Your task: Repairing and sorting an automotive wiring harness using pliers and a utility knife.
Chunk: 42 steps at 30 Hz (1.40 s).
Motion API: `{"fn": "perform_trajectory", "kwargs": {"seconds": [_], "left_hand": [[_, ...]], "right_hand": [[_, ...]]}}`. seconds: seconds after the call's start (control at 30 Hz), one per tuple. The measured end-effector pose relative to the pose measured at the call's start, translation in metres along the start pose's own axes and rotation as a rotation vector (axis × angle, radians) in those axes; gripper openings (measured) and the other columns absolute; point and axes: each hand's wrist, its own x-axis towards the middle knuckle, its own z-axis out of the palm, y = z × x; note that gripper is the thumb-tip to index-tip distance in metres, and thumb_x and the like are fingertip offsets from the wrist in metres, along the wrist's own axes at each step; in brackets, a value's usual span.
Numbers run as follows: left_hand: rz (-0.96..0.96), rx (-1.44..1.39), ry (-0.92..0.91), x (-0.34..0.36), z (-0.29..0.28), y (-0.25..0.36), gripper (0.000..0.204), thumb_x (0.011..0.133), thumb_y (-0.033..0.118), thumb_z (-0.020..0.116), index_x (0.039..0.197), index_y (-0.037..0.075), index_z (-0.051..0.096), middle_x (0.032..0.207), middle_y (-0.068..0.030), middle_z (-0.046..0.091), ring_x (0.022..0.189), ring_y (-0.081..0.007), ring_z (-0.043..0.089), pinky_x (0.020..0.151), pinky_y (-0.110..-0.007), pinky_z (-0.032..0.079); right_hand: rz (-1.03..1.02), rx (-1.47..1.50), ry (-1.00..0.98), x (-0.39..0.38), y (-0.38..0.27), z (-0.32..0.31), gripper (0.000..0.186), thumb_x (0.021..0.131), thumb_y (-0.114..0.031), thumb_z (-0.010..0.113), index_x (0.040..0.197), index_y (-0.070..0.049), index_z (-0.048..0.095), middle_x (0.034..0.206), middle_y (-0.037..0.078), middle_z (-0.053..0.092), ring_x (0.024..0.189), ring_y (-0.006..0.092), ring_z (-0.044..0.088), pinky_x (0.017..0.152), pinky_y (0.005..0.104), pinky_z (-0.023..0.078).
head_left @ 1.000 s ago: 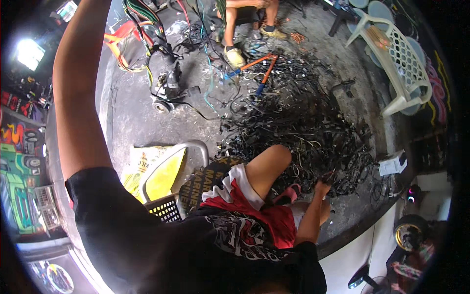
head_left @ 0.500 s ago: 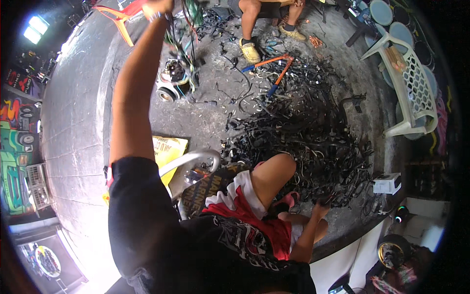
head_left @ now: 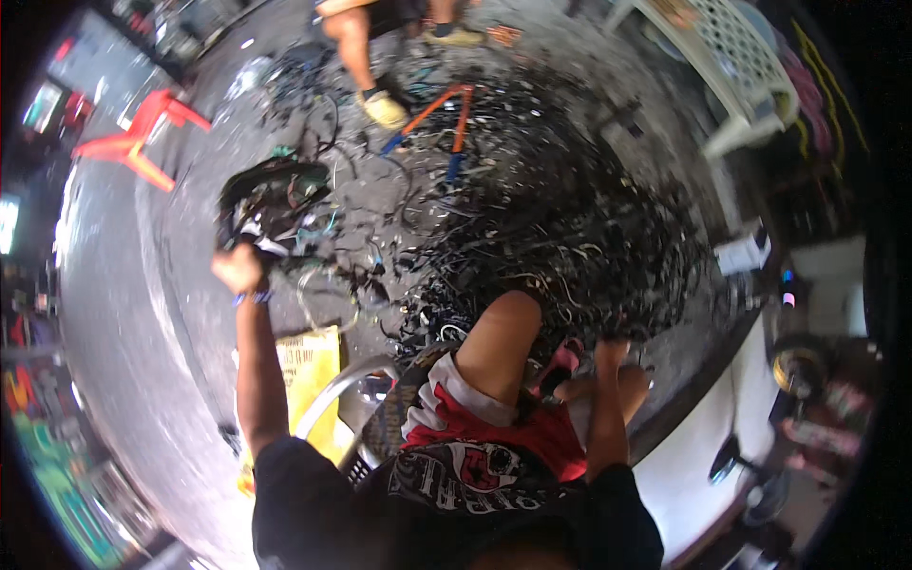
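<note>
Here, a tangled bundle of wires is held up over the concrete floor, gripped at its lower end by the left hand, which is closed around it. The bundle is judged soft, floppy and fairly light, prone to snagging, so it is best grasped where strands gather thickly. The right hand is lowered to the black cable heap; its fingers cannot be made out. 1 yellow sack lies beside the knee.

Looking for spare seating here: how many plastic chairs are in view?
2: a red plastic chair tipped over on the concrete at upper left, and a white lattice-backed plastic chair at upper right. Others may be hidden outside the view.
</note>
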Motion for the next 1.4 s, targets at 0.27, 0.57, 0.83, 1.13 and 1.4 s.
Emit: {"fn": "perform_trajectory", "kwargs": {"seconds": [0.27,0.57,0.83,1.13,1.4], "left_hand": [[-0.398,-0.128,-0.035,0.004,-0.048,0.021,0.003,0.059,-0.003,0.055,0.058,-0.005,0.054,0.046,-0.0022,0.044,0.033,-0.0112,0.039,0.031,-0.026,0.029],[-0.155,0.059,0.011,0.036,0.004,-0.028,0.017,0.054,0.01,0.053,0.059,-0.007,0.052,0.051,-0.0044,0.049,0.047,-0.0128,0.04,0.041,-0.034,0.033],[-0.014,0.976,-0.086,0.173,0.028,-0.007,0.059,0.051,0.042,0.071,0.092,0.002,0.06,0.09,-0.0176,0.061,0.082,-0.0267,0.06,0.071,-0.035,0.047],[-0.178,1.143,-0.394,0.073,0.002,-0.102,0.053,0.062,0.039,0.061,0.102,0.006,0.055,0.103,-0.0199,0.055,0.096,-0.0333,0.053,0.079,-0.042,0.044],[-1.007,0.923,-0.864,-0.102,-0.147,-0.147,0.041,0.06,0.031,0.066,0.085,-0.002,0.059,0.089,-0.0197,0.06,0.076,-0.031,0.059,0.07,-0.038,0.045]], "right_hand": [[0.519,0.3,-0.093,0.007,-0.05,-0.024,0.037,0.07,-0.025,0.053,0.1,-0.004,0.054,0.081,0.024,0.057,0.078,0.0403,0.055,0.066,0.0445,0.043],[0.482,0.309,-0.064,-0.011,-0.018,-0.015,0.033,0.068,-0.027,0.058,0.088,-0.001,0.059,0.075,0.021,0.059,0.076,0.0344,0.058,0.064,0.0397,0.043],[0.558,0.175,-0.286,-0.001,-0.026,-0.013,0.049,0.07,-0.026,0.057,0.113,-0.004,0.049,0.101,0.023,0.055,0.096,0.0351,0.052,0.078,0.0387,0.041],[0.452,0.269,-0.313,0.007,-0.058,-0.011,0.059,0.065,-0.025,0.06,0.117,-0.003,0.044,0.109,0.023,0.05,0.102,0.035,0.048,0.081,0.0417,0.038],[0.493,0.183,-0.299,0.009,-0.044,-0.005,0.043,0.064,-0.022,0.058,0.099,0.003,0.056,0.09,0.022,0.059,0.087,0.0348,0.055,0.074,0.0386,0.041]]}}
